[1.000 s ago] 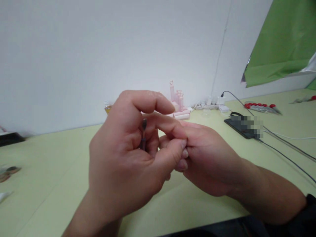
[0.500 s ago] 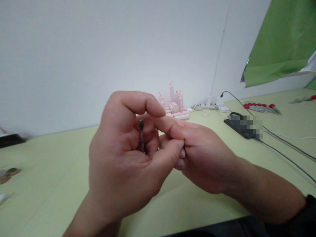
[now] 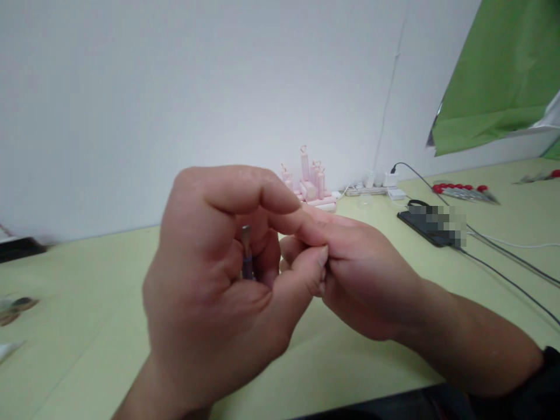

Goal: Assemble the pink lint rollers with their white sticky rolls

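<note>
My left hand (image 3: 210, 291) is raised over the pale green table (image 3: 87, 326), fingers curled round a thin dark tool with a flat metal tip (image 3: 247, 251) that stands upright in its palm. Its thumb and forefinger pinch a fingertip of my right hand (image 3: 363, 280). My right hand comes in from the right, fingers curled inward and pressed against the left; anything between them is hidden.
A cluster of pink bottles and boxes (image 3: 311, 186) stands by the wall with a white power strip (image 3: 371, 185). A black phone (image 3: 431, 224) with cables lies at the right, red-capped tools (image 3: 464, 190) beyond it. Small items lie at the far left edge (image 3: 15, 306).
My left hand has shifted slightly left and nearer the camera, its forefinger curling lower over the tool. The right hand stays pressed against it.
</note>
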The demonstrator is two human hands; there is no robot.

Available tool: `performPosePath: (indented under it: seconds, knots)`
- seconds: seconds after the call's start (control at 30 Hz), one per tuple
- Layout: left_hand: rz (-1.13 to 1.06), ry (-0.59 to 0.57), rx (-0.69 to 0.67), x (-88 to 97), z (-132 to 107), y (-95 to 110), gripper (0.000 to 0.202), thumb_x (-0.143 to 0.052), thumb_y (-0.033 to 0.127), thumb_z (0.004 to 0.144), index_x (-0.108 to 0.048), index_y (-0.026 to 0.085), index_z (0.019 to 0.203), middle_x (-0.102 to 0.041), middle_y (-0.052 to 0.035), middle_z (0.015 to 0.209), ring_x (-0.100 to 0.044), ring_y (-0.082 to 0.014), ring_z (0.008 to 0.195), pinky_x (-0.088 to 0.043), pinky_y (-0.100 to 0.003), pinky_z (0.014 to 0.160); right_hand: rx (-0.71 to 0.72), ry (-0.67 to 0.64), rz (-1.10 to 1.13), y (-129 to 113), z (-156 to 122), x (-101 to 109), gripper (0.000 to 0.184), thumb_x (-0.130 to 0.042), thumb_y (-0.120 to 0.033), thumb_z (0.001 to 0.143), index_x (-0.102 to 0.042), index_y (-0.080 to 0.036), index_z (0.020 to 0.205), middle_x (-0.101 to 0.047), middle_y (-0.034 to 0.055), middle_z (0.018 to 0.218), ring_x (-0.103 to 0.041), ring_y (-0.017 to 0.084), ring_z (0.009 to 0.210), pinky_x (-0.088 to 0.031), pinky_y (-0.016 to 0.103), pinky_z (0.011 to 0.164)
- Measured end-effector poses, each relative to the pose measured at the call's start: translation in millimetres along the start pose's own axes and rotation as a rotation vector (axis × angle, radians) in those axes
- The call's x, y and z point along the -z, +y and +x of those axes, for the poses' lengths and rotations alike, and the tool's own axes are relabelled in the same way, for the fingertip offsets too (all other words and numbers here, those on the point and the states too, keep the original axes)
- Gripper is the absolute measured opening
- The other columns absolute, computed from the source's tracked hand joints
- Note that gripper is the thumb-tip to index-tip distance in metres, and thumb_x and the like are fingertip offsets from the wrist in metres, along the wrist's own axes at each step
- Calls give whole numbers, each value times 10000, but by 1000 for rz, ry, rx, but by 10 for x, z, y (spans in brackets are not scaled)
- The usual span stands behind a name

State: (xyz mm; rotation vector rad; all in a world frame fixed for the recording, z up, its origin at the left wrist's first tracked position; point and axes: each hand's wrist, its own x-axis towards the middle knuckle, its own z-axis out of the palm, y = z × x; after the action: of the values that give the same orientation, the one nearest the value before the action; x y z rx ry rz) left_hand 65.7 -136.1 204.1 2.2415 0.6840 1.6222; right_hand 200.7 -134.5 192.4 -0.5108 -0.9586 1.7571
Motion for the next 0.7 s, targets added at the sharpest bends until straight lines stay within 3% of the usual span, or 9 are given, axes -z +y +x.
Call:
performPosePath:
  seconds: [0.13, 0.37, 0.57, 0.7]
  knots:
    - [168, 70, 6, -14, 36, 49, 256, -809, 193, 709, -667, 274, 906, -676, -2, 820, -610, -139, 556, -432, -293, 357, -13, 3, -4, -26, -1, -37, 29, -612, -248, 872, -615, -219, 874, -491, -50, 618, -407, 76, 528, -323, 200, 471]
    - [284, 75, -35, 11, 54, 48, 282, -804, 228, 706, -671, 281, 950, -695, 11, 790, -588, -133, 516, -451, -293, 380, -34, 47, 3, -29, 4, -42, 152, -609, -246, 880, -632, -231, 1030, -547, -35, 681, -451, 92, 567, -347, 242, 527]
    - [535, -84, -101, 106, 73, 112, 390, -761, 198, 722, -624, 304, 1072, -701, 40, 803, -651, -153, 583, -497, -281, 460, 24, 65, 10, 4, 27, -35, 152, -612, -277, 897, -643, -225, 1036, -492, -39, 653, -372, 95, 537, -300, 275, 534]
    - [453, -132, 37, 106, 135, 163, 295, -746, 209, 732, -640, 283, 998, -724, 24, 827, -674, -179, 623, -528, -309, 525, 35, 94, -2, 9, 28, -36, 169, -591, -279, 902, -647, -242, 1057, -487, -43, 634, -365, 107, 533, -347, 296, 573]
